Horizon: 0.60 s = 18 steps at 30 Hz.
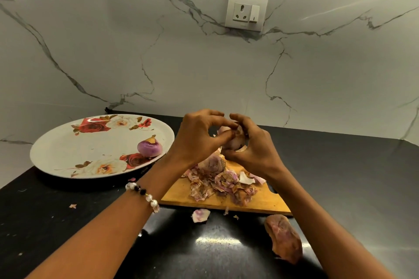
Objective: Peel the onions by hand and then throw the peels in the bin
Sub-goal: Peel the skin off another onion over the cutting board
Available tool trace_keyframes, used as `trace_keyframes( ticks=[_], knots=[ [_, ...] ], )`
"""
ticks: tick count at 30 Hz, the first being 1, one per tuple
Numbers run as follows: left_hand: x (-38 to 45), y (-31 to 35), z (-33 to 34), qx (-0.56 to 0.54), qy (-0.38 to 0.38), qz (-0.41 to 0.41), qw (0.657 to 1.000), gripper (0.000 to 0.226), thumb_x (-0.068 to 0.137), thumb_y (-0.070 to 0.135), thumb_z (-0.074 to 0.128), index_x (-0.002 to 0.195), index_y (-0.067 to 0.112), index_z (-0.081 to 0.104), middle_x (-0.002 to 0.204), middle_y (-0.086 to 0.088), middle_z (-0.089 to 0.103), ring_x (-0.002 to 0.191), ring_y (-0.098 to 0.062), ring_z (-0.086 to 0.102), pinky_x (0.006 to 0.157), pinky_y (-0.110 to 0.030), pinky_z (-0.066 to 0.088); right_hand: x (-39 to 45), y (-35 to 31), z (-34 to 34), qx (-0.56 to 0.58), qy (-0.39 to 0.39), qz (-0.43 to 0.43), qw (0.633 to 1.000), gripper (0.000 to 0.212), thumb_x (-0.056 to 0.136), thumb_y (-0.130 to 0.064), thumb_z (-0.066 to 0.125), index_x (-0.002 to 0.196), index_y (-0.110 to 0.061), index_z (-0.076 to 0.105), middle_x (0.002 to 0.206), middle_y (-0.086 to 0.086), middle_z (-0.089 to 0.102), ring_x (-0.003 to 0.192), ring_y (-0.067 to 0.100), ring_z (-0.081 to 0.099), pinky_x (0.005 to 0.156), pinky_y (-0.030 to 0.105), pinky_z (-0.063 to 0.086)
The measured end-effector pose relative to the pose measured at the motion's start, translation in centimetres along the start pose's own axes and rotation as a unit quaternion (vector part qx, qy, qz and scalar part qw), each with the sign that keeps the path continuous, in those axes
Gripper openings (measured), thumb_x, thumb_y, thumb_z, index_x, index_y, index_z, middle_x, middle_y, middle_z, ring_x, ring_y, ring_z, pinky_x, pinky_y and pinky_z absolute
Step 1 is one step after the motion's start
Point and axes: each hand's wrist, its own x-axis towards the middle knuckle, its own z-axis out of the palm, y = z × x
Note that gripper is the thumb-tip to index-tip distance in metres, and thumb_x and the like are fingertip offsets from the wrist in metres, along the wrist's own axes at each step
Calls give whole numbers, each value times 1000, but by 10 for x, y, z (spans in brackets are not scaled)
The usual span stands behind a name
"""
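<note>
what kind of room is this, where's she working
Most likely a home kitchen. A glossy black stone counter meets a white marble-look wall with a white socket and switch plate, and a wooden chopping board heaped with onion peels lies beside a floral round plate.

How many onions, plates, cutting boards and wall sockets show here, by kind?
Onions: 2, one peeled on the floral plate, one held by the left hand and right hand over the peels
Floral plates: 1
Wooden cutting boards: 1
Wall sockets: 1
Total: 5
</note>
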Motion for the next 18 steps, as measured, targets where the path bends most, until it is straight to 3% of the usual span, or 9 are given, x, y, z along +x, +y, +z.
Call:
trace_keyframes(
  ticks=[2, 4, 12, 18],
  knots=[
    [-1, -3, 0, 95, 0, 57, 994, 24, 80, 28, 70, 99, 16, 76, 111, -12, 69, 96, -24, 67, 79, -35, 57, 0, 1, 2, -24, -9, 6, 1000, 90, 67, -14, 84, 145, -9, 39, 132, 11, 58, 119, 26, 57, 101, 39, 49],
    [-1, -3, 0, 152, 1, 91, 984, 25, 79, 30, 66, 95, 14, 77, 106, -12, 70, 92, -27, 68, 74, -45, 58, 0, 2, 4, -56, -18, 7, 998, 95, 69, -18, 83, 149, -10, 32, 132, 11, 57, 121, 29, 53, 103, 51, 44],
    [-2, -2, 4, 234, 17, 141, 962, 17, 74, 17, 81, 84, 5, 74, 106, -12, 70, 92, -30, 68, 77, -47, 53, -1, 0, 5, -109, -22, 4, 994, 105, 77, -20, 78, 155, -12, 10, 132, 10, 54, 122, 27, 44, 106, 50, 32],
    [-4, 3, 9, 250, 26, 146, 957, 20, 73, 17, 80, 82, 3, 69, 115, -12, 63, 91, -26, 67, 79, -44, 50, -1, -1, 4, -87, 5, 0, 996, 109, 74, -18, 80, 155, -11, 7, 130, 10, 56, 120, 28, 46, 104, 56, 34]
  ],
)
